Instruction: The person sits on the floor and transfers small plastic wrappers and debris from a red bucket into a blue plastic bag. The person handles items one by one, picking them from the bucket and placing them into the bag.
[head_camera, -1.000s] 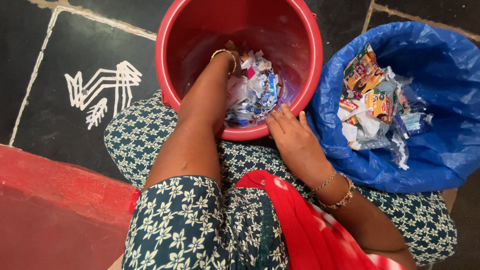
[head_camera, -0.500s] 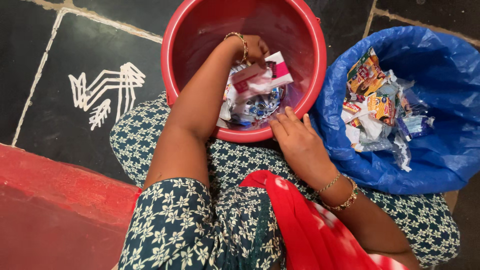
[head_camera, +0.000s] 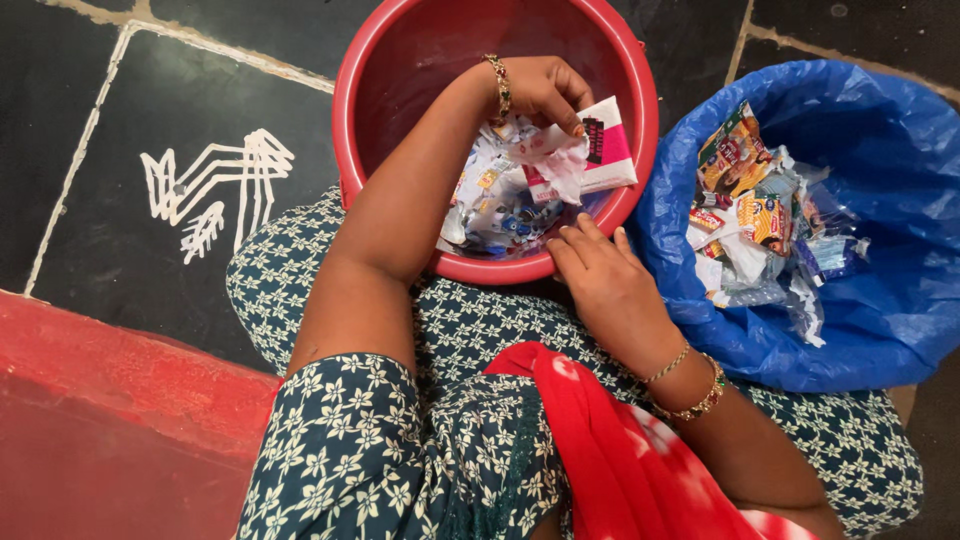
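Lifted since the earlier frame, the left hand (head_camera: 540, 92) is clenched on wrappers (head_camera: 585, 150) at two o'clock inside the red bucket (head_camera: 400, 60), whose rim is best steadied by the open right hand (head_camera: 600, 285).

Soft, even daylight fills the view, bright enough that colours read strongly and no hard shadows fall. The glossy red plastic bucket (head_camera: 395, 60) carries a faint sheen on its inner wall, and the crinkled blue plastic bag (head_camera: 880, 230) shows pale highlights along its folds. The dark stone floor (head_camera: 90, 120) stays matte. Focus is sharp throughout; the nearest patterned sleeve looks slightly soft.
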